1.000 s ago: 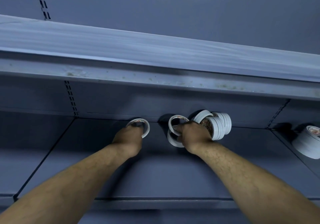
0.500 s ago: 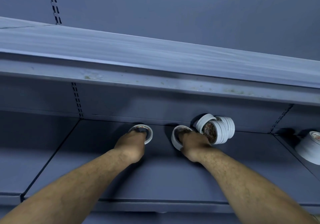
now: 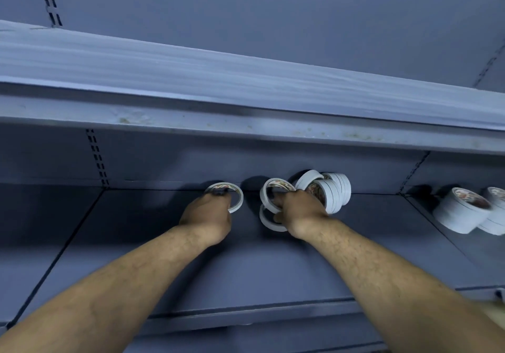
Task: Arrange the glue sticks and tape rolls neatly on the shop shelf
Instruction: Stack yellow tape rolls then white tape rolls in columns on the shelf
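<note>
Left hand (image 3: 207,217) gripped one tape roll (image 3: 239,198), right hand (image 3: 297,213) hooked another roll (image 3: 263,195).
Light, stiff rings, I'd say; best taken through the hole.

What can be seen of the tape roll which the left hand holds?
The thin tape roll is a narrow white ring with a wide open core and reddish print on the inner edge. It lies nearly flat, far back on the lower shelf, close to the back wall. The left hand grips it, fingers hooked into the core. Whether it rests on the shelf or is slightly lifted cannot be told. A gap separates it from the second roll, gripped by the right hand.
</note>
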Demonstrator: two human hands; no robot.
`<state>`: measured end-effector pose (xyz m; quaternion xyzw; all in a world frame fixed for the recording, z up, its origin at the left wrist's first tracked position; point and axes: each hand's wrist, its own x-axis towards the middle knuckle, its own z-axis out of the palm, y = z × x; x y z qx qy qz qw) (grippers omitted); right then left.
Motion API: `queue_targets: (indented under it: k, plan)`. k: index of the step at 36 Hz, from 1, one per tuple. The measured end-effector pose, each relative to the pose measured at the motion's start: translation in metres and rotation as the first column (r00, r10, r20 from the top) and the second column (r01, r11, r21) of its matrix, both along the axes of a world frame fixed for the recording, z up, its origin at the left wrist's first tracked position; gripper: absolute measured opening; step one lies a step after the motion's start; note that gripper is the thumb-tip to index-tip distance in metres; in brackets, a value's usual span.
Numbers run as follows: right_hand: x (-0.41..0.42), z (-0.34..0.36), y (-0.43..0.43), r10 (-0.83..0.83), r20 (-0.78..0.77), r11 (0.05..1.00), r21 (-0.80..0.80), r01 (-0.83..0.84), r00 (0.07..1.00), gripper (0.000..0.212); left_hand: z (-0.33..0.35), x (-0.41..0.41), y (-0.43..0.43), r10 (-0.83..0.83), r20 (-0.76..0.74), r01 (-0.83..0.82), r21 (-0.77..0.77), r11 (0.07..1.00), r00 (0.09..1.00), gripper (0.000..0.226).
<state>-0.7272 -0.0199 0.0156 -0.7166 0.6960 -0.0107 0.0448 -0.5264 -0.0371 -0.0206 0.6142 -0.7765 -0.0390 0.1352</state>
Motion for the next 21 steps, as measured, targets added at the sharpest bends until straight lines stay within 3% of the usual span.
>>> queue_targets:
  k: [6, 11, 21]
  plan:
    - [-0.018, -0.005, 0.033, -0.117, 0.096, 0.993, 0.006, 0.117, 0.988, 0.039, 0.000, -0.022, 0.005, -0.127, -0.034, 0.126, -0.033, 0.991, 0.991, 0.021]
    - [-0.045, -0.007, 0.070, -0.161, 0.055, 0.985, -0.060, 0.164, 0.985, 0.018, -0.001, -0.051, 0.022, -0.255, -0.116, 0.242, -0.114, 0.964, 0.960, 0.008]
    - [-0.128, 0.001, 0.146, -0.280, 0.142, 0.952, -0.086, 0.293, 0.949, 0.019, 0.008, -0.143, 0.072, -0.441, -0.140, 0.396, -0.262, 0.880, 0.887, 0.003]
